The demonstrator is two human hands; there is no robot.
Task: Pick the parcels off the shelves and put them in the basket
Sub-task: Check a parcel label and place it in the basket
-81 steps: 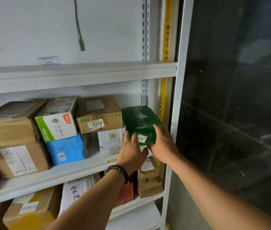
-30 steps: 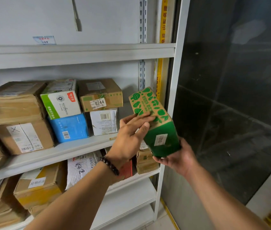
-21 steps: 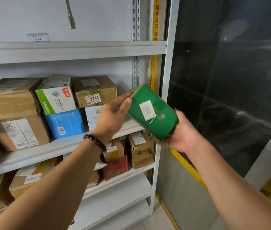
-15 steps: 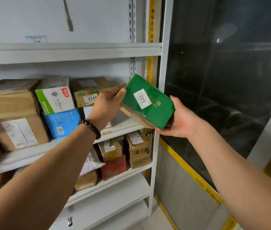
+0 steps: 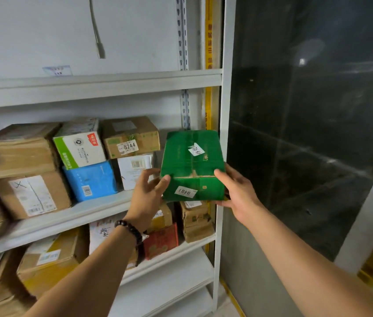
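A green cardboard parcel (image 5: 192, 165) with a white "0401" sticker is held in the air in front of the right end of the middle shelf (image 5: 71, 216). My left hand (image 5: 146, 197) grips its lower left corner, thumb on the front face. My right hand (image 5: 238, 191) grips its right side from below, thumb on the front. More parcels stay on the shelf: a brown box marked "0244" (image 5: 130, 136), a white box (image 5: 135, 170), a blue box (image 5: 90, 180), a green-and-white box (image 5: 78, 145). No basket is in view.
The white shelf post (image 5: 224, 110) stands right beside the green parcel. A dark glass wall (image 5: 306, 133) fills the right. Lower shelves hold a red box (image 5: 161, 242), small brown boxes (image 5: 195, 221) and a yellow-brown carton (image 5: 50, 261). Brown cartons (image 5: 18, 149) stack at the left.
Both hands pulled the green parcel off the shelf and turned it over in the air. It now faces me with its sticker side low, lifted level with the middle shelf.
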